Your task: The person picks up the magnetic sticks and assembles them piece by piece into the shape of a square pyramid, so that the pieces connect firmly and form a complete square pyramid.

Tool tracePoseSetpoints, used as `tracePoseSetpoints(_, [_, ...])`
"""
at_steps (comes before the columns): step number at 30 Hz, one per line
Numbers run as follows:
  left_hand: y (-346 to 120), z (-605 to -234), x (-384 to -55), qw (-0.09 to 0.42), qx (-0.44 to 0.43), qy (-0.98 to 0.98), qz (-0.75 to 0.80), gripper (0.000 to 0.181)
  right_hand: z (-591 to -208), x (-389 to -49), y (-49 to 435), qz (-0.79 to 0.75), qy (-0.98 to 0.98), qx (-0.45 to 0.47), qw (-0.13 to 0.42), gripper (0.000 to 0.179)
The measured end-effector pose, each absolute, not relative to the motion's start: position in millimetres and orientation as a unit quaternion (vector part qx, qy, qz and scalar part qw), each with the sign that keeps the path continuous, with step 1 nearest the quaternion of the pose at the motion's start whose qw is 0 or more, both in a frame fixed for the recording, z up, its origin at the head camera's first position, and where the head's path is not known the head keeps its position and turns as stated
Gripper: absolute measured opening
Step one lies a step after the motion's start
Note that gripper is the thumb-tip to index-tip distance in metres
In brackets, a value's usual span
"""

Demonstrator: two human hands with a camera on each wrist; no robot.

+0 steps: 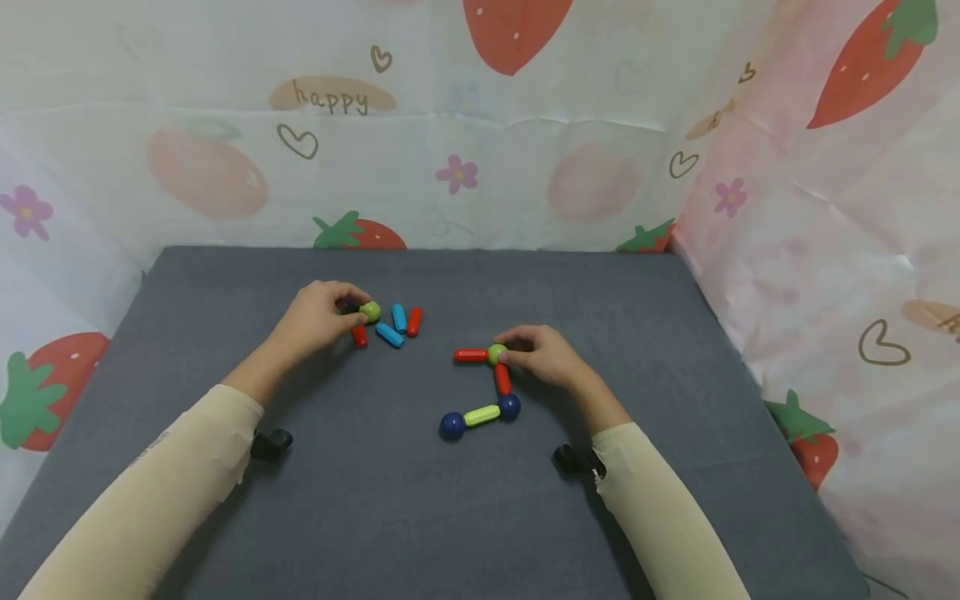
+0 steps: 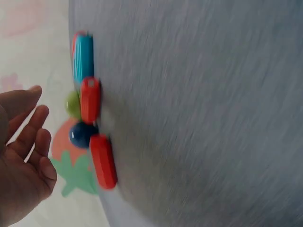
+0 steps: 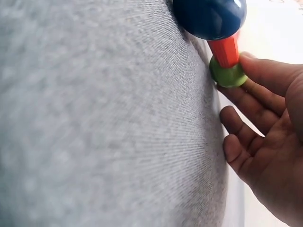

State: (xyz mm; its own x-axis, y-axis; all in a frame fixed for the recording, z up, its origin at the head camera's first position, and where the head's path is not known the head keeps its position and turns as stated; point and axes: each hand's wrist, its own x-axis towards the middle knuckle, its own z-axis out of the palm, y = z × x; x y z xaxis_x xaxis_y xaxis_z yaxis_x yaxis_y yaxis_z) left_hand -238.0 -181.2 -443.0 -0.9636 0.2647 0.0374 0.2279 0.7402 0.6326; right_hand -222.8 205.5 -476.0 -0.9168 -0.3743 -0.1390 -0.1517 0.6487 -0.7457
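Note:
My left hand [image 1: 322, 312] hovers around a green ball [image 1: 371, 312] at the back left, thumb and fingers spread. In the left wrist view a gap shows between its fingertips and the ball. A dark blue ball [image 2: 83, 135] and red sticks [image 2: 103, 161] lie beside it. My right hand [image 1: 546, 354] pinches another green ball [image 1: 497, 354] between thumb and forefinger. That ball belongs to a joined chain: one red stick [image 1: 471, 356] points left from it, another red stick [image 1: 503, 380] leads to a blue ball [image 1: 509, 407], then a yellow-green stick [image 1: 482, 415] and a second blue ball [image 1: 452, 426].
Two light blue sticks [image 1: 390, 335] and a red stick [image 1: 415, 322] lie loose just right of my left hand. Everything rests on a dark grey table [image 1: 405, 517]. A strawberry-print cloth [image 1: 495, 208] hangs behind the table and along its sides.

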Motion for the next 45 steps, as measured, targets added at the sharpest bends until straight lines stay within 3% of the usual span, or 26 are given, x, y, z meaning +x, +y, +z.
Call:
tracePoseSetpoints(12, [-194,-450,-266,0.081,0.134,0.944,0.292,0.041,-479,-215,211,-0.411,0.891,-0.136,0.138,0.029])
tracePoseSetpoints(30, [-188,-462,-278,0.058,0.151,0.964,0.213,0.039,-480,-212,215,-0.425,0.885,-0.131,0.135,0.029])
tracePoseSetpoints(45, [-171,-443,-262,0.045,0.130,0.939,0.316,0.041,-485,-214,221,-0.421,0.889,-0.132,0.125,0.030])
